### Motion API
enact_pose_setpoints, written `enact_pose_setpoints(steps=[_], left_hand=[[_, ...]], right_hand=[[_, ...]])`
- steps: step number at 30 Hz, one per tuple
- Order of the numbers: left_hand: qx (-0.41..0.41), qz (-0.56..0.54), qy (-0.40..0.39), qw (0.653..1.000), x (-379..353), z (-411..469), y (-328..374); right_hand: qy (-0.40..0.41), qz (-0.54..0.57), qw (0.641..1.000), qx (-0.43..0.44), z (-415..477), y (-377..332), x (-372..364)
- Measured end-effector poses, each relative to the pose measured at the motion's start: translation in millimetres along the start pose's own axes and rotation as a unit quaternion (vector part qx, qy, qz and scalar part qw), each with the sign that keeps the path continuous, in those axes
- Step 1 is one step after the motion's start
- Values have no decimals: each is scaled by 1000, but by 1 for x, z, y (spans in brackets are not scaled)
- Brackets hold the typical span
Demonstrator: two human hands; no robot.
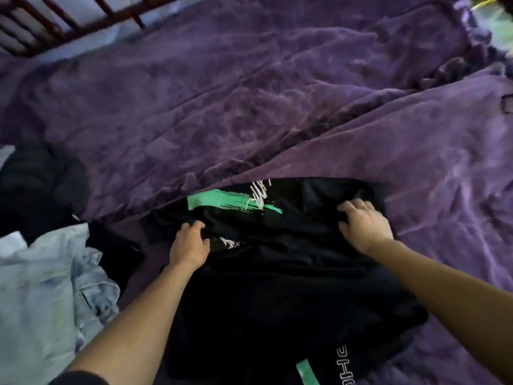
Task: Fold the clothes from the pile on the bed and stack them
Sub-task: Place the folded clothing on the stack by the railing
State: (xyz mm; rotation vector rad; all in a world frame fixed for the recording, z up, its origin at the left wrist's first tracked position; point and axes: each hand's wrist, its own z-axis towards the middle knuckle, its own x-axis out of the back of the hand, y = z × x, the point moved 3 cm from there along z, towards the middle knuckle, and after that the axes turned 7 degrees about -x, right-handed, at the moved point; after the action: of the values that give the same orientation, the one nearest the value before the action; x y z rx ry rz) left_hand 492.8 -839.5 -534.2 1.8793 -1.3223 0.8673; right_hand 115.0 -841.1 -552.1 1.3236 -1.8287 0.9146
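Note:
A black garment [277, 273] with a green and white print lies spread on the purple blanket [249, 93] in front of me. My left hand [188, 245] grips a fold of it near its left side, fingers curled into the cloth. My right hand [363, 226] lies on the garment's upper right part with fingers bent into the fabric; whether it pinches the cloth is unclear. A green stripe and white letters show on the garment at the bottom edge.
Pale blue denim [47, 295] lies crumpled at the left. Dark clothes [41, 190] are heaped behind it. A dark wooden bed rail [55, 20] runs along the top left. The blanket is wrinkled, with a raised fold crossing diagonally.

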Motion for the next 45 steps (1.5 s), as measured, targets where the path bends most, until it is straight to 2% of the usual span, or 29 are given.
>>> enact_pose_setpoints(steps=[3, 7, 8, 10, 12, 15, 17, 19, 21, 23, 26, 29, 30, 32, 34, 36, 38, 40, 41, 43, 45], left_hand=[[26, 7, 59, 998, -7, 32, -35], [82, 26, 43, 995, -24, 74, -69], [84, 43, 39, 995, -28, 81, -71], [72, 35, 81, 993, -24, 90, -69], [47, -35, 151, 987, -5, 98, -58], [-44, -104, 247, 962, 41, 118, -26], [-110, -137, 282, 943, 69, 136, 0], [-122, -165, 277, 939, 82, 154, 17], [-64, -163, 238, 955, 72, 163, 15], [6, -148, 178, 973, 45, 152, -5], [41, -121, 104, 986, 0, 98, -39], [-26, 2, 60, 998, -41, 40, -59], [-65, 29, 75, 995, -47, 32, -64], [-94, -9, 133, 987, -39, 39, -77], [-44, -86, 198, 975, -17, 69, -93], [55, -151, 236, 958, 6, 103, -108], [167, -213, 273, 923, 22, 124, -121], [228, -235, 285, 901, 24, 121, -117], [214, -219, 282, 909, 20, 111, -107], [115, -170, 274, 940, 1, 75, -80], [10, -132, 269, 954, -33, 21, -55]], right_hand=[[27, 9, 995, 94, 44, -67, -15], [-27, -81, 990, 108, 86, -108, -50], [-20, -104, 988, 117, 89, -109, -56], [23, -67, 990, 126, 89, -102, -52], [76, 11, 992, 101, 93, -89, -30], [167, 79, 983, -16, 125, -73, 26], [201, 101, 970, -93, 157, -63, 60], [198, 120, 961, -151, 183, -53, 82], [170, 128, 963, -166, 196, -45, 84], [152, 134, 969, -142, 186, -46, 68], [166, 102, 978, -79, 139, -52, 27], [155, 20, 988, -18, 96, -49, -18], [144, -1, 990, -4, 92, -46, -28], [137, 2, 991, -1, 99, -39, -31], [153, 54, 986, -49, 119, -31, -17], [169, 88, 976, -108, 139, -19, 7], [179, 76, 973, -126, 148, -13, 24], [199, 22, 976, -86, 138, -18, 28], [216, -2, 976, -42, 126, -25, 26], [236, -15, 969, 75, 91, -42, 12], [200, 2, 963, 179, 43, -55, -19]])
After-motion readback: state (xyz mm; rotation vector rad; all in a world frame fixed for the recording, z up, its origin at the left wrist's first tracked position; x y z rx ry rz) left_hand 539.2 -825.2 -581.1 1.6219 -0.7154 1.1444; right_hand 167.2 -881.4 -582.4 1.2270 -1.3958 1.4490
